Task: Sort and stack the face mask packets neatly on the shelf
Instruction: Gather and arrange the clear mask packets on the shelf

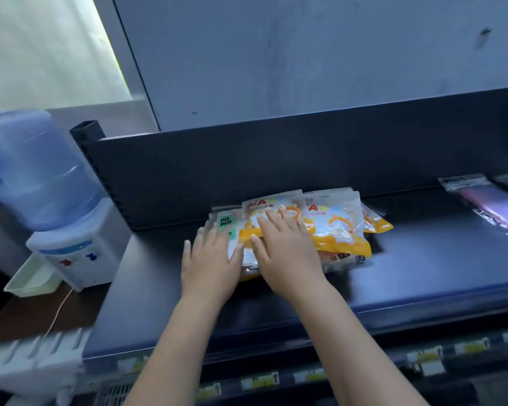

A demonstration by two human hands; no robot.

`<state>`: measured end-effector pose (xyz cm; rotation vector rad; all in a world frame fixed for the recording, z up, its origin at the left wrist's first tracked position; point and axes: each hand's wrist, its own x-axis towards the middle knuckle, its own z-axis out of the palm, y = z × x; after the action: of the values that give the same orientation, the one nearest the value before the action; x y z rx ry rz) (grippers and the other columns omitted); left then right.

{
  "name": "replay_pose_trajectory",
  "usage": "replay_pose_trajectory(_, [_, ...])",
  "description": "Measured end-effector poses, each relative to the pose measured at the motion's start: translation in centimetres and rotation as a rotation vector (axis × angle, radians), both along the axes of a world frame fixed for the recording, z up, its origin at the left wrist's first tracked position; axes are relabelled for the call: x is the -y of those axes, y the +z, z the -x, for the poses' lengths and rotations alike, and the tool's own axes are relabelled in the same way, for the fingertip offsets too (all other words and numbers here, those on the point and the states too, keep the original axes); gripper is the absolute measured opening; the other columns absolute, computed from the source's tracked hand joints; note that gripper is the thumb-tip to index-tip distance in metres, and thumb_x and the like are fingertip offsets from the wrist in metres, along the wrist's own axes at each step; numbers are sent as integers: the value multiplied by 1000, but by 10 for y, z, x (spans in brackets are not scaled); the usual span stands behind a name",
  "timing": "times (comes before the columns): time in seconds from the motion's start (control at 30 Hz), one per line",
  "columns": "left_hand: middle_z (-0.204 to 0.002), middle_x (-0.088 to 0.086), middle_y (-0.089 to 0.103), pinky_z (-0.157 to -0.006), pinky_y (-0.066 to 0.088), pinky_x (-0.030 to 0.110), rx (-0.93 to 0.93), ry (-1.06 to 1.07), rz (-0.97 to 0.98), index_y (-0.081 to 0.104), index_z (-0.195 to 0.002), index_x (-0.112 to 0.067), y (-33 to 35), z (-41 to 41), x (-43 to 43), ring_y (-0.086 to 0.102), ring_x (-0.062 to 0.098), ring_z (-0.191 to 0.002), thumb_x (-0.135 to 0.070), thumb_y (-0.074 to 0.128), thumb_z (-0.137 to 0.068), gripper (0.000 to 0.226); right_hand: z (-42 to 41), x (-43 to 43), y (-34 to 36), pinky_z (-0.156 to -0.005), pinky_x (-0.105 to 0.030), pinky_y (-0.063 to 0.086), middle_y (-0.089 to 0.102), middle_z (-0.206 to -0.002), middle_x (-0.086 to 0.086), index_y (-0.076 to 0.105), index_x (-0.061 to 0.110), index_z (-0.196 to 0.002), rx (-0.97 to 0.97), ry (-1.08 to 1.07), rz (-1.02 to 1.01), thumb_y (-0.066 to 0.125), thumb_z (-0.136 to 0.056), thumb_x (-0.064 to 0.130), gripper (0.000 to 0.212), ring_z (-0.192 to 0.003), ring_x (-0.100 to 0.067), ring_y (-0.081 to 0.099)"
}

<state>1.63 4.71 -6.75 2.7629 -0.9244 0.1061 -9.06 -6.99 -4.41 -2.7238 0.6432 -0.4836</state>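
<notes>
On dark shelf (423, 259), near its left end: pile of face mask packets (335, 230), pressed under left hand (208, 265) and right hand (285, 244), both flat, fingers spread, gripping nothing.

dim, bluish | daylight upper left | edges blurred, warped

I note a water dispenser (71, 253) left of the unit, a blue bottle (33, 171) upside down on top, red and blue taps on its front. A pale tray (31, 281) sits just beside its base. A white cord (60, 310) trails down over a brown surface (35, 313).
</notes>
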Motion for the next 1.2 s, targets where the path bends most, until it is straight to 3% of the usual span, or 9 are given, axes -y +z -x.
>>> replay_pose_trajectory(0.13, [-170,-6,22,-126,12,50,-57,-33,11,36,-156,-28,-10,-8,-12,14,20,-157,-60,26,-102,63,-7,-15,-10,-128,-46,13,36,-167,-2,44,17,-155,19,20,-12,37,-109,37,51,-160,-24,15])
replay_pose_trajectory(0.2, [-170,-4,22,-125,13,50,-68,-26,18,35,-156,-31,-12,-12,-18,16,22,-156,-60,26,-102,62,-7,-20,-17,-123,-50,32,58,-150,-7,63,11,-138,161,42,29,47,-103,27,42,-149,-31,40])
replay_pose_trajectory(0.27, [-170,-3,22,-125,12,50,-82,-13,19,33,-157,-32,-14,-17,-26,18,25,-156,-61,26,-102,62,-7,-22,-29,-101,-47,52,74,-114,-9,76,7,-107,382,53,94,55,-94,13,25,-116,-35,62])
replay_pose_trajectory(0.3, [-170,-1,23,-126,12,49,-97,-1,21,33,-158,-33,-15,-20,-31,17,26,-156,-61,26,-102,63,-7,-25,-33,-86,-44,54,74,-98,-7,75,7,-94,442,35,128,57,-92,10,19,-99,-32,63])
replay_pose_trajectory(0.4, [-168,7,27,-126,11,48,-135,37,31,32,-158,-32,-17,-29,-45,19,28,-156,-61,27,-102,64,-6,-35,-38,-64,-42,47,65,-78,-3,70,12,-77,409,-70,190,60,-92,17,18,-78,-26,53])
replay_pose_trajectory(0.6, [-160,10,42,-124,18,48,-218,77,132,40,-154,-25,-20,-37,-65,33,28,-149,-58,36,-100,63,-16,-48,-38,-75,-39,51,72,-106,-2,76,14,-101,102,-192,167,43,-94,40,42,-98,-26,59])
replay_pose_trajectory(0.83, [-147,2,55,-112,40,43,-382,106,396,49,-148,-23,-11,-35,-73,48,27,-135,-52,59,-94,62,-21,-51,-29,-98,-38,45,60,-123,-3,62,14,-121,-38,-217,49,41,-105,37,35,-118,-23,49])
replay_pose_trajectory(1.0, [-145,-6,53,-106,41,30,-443,97,698,57,-141,-19,-10,-33,-73,51,16,-131,-34,77,-86,60,-24,-50,-22,-82,-38,48,59,-113,-4,62,12,-112,15,-249,-84,56,-96,19,18,-109,-26,52])
replay_pose_trajectory(1.2, [-157,-4,43,-107,28,20,-420,32,752,61,-137,-17,-10,-32,-72,41,11,-141,-21,75,-89,50,-23,-57,-16,-64,-33,38,58,-97,-8,62,6,-91,101,-272,-79,60,-80,-3,14,-78,-29,50])
